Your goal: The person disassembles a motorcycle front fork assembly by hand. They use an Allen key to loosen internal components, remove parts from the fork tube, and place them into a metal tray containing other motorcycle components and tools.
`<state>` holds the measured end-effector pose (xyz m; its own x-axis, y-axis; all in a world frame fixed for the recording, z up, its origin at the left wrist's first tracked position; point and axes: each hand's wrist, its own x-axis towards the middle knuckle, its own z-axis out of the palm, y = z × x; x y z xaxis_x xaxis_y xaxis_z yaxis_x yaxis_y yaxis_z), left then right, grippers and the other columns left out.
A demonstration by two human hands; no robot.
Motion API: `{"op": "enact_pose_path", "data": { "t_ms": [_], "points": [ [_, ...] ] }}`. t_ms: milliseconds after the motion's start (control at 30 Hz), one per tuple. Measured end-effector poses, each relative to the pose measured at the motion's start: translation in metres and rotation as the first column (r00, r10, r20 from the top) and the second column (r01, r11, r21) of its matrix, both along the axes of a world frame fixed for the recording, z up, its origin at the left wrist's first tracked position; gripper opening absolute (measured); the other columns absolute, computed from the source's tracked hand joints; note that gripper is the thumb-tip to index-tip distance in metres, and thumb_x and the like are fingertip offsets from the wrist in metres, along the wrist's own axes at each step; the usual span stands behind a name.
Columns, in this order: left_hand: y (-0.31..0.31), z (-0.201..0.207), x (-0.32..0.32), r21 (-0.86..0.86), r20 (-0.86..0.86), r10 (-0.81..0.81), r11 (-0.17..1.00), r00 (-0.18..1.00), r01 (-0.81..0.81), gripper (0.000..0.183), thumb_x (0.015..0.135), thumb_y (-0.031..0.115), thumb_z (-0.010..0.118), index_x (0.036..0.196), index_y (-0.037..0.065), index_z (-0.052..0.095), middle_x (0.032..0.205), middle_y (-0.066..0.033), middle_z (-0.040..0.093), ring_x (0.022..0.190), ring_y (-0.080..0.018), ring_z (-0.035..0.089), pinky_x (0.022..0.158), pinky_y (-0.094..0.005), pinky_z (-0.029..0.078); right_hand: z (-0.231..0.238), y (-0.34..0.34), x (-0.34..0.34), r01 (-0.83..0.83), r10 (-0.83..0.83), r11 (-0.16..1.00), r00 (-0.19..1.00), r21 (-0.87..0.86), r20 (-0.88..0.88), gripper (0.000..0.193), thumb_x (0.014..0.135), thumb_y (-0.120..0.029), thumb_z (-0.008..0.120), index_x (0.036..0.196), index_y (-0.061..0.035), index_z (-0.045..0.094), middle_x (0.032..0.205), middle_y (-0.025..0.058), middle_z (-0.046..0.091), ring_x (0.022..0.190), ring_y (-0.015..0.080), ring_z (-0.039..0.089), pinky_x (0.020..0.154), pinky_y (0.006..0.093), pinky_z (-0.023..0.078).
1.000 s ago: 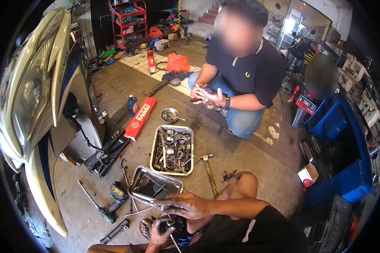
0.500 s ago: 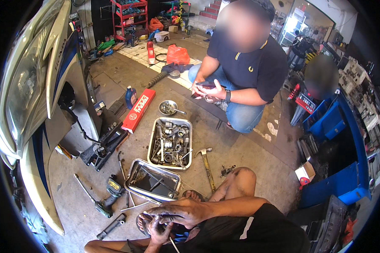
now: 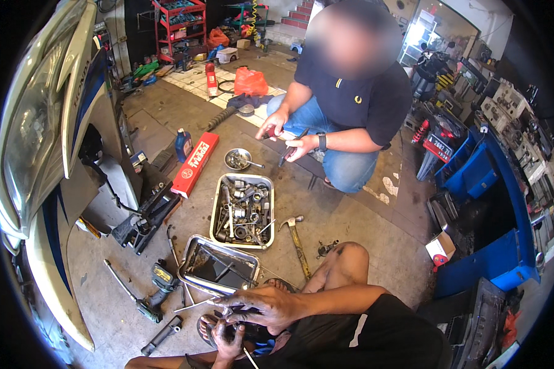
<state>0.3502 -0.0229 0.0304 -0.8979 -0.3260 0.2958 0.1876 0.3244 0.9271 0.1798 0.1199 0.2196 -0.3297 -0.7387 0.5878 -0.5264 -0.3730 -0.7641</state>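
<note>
My right hand (image 3: 261, 305) reaches across from the right with dark, greasy fingers curled down over a small part. Just below it my left hand (image 3: 229, 342) is closed, palm side up, around the same spot. The part between them is mostly covered by fingers; only a pale metallic bit shows, too small to name. A thin pale rod (image 3: 250, 358) sticks out beside my left hand toward the lower edge. Closest beyond my hands is a shallow metal tray (image 3: 184, 277) with dark liquid and a T-shaped tool in it.
Past the tray stands a white-rimmed basin (image 3: 213, 224) of sockets and wrenches. A hammer (image 3: 299, 249), a cordless impact wrench (image 3: 162, 280), a red box (image 3: 194, 166) and a small bowl (image 3: 240, 158) lie around. A person (image 3: 351, 104) crouches opposite, holding a dark phone-like object; a motorcycle fairing (image 3: 49, 135) rises left.
My right hand's fingers have lifted and opened slightly over the part, while my left hand stays beneath. The person opposite has moved their hands apart. The whole view has shifted a little.
</note>
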Motion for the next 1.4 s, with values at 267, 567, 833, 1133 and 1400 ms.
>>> {"op": "enact_pose_path", "data": {
  "t_ms": [267,567,833,1133,1400],
  "points": [
    [0.003,0.004,0.007,-0.037,0.058,-0.034,0.999,0.998,0.036,0.026,0.081,0.017,0.074,0.097,-0.001,0.062,0.090,-0.0175,0.066,0.078,-0.0298,0.064,0.075,-0.0397,0.050,-0.017,0.000,0.012,0.080,-0.083,0.996,0.993,-0.036,-0.083,0.054,0.085,-0.007,0.073,0.133,-0.0011,0.050,0.122,0.0159,0.064,0.098,0.0295,0.070,0.082,0.0354,0.058],
    [0.007,0.029,-0.004,-0.142,0.018,-0.026,0.989,1.000,0.028,0.044,0.079,0.016,0.077,0.114,-0.003,0.059,0.100,-0.0188,0.067,0.089,-0.0339,0.066,0.086,-0.0442,0.050,-0.049,0.007,0.005,0.029,-0.011,0.982,0.995,0.187,-0.094,0.057,0.084,-0.006,0.070,0.138,-0.0093,0.053,0.121,0.0163,0.064,0.093,0.0276,0.071,0.075,0.0355,0.058],
    [0.009,0.028,-0.012,-0.331,0.060,0.010,0.944,0.998,0.010,0.061,0.068,0.022,0.088,0.116,-0.001,0.058,0.112,-0.0195,0.064,0.099,-0.0344,0.065,0.088,-0.0417,0.052,-0.012,0.007,0.001,-0.006,0.006,0.994,1.000,0.107,-0.003,0.039,0.072,0.004,0.078,0.109,-0.0036,0.067,0.107,0.0176,0.066,0.094,0.0275,0.068,0.080,0.0351,0.057],
    [0.005,0.060,-0.006,-0.010,0.030,-0.215,0.977,0.976,0.215,0.058,0.068,0.016,0.084,0.116,-0.001,0.055,0.110,-0.0198,0.063,0.100,-0.0363,0.064,0.087,-0.0431,0.052,-0.012,0.001,0.012,0.016,-0.060,0.963,0.986,0.269,0.156,0.037,0.069,-0.002,0.084,0.101,-0.0003,0.066,0.099,0.0089,0.065,0.087,0.0211,0.068,0.073,0.0306,0.056],
    [0.006,0.049,-0.013,-0.032,-0.047,-0.206,0.978,0.977,0.205,0.058,0.069,0.018,0.085,0.115,-0.001,0.056,0.109,-0.0161,0.063,0.097,-0.0357,0.064,0.083,-0.0420,0.054,-0.011,0.005,0.012,0.046,-0.033,0.950,0.998,0.308,-0.049,0.031,0.072,-0.003,0.083,0.097,0.0022,0.063,0.088,0.0140,0.068,0.081,0.0241,0.069,0.072,0.0335,0.055]
  ]
}}
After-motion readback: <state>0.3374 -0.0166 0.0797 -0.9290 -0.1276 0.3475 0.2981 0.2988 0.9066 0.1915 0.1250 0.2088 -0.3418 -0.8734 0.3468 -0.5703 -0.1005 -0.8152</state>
